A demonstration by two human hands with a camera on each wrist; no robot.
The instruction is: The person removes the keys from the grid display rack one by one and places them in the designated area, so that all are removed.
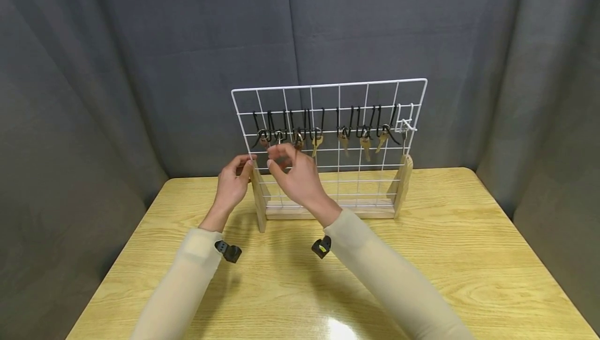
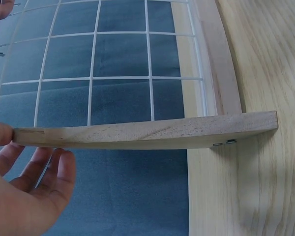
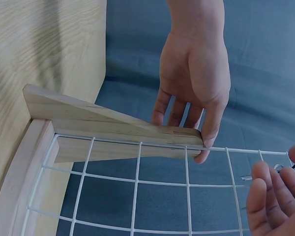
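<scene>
A white wire grid rack [image 1: 339,165] stands on a wooden base, with black hooks along its upper part and keys on rings hanging from them. My left hand [image 1: 233,181] grips the top of the rack's left wooden upright [image 2: 137,132], thumb on one side and fingers on the other. My right hand [image 1: 300,173] is raised in front of the leftmost hooks, its fingers bent and a gap showing between thumb and fingertips. Close to those fingertips is a metal ring [image 3: 279,168]. Part of a brass key [image 1: 299,141] shows just above the right hand.
Farther right hang more keys, among them a brass key [image 1: 365,145]. A white wire holder [image 1: 405,125] is fixed at the grid's upper right. The rack stands near the back of a wood-grain table [image 1: 469,256]. Grey curtains [image 1: 211,43] enclose the back and sides.
</scene>
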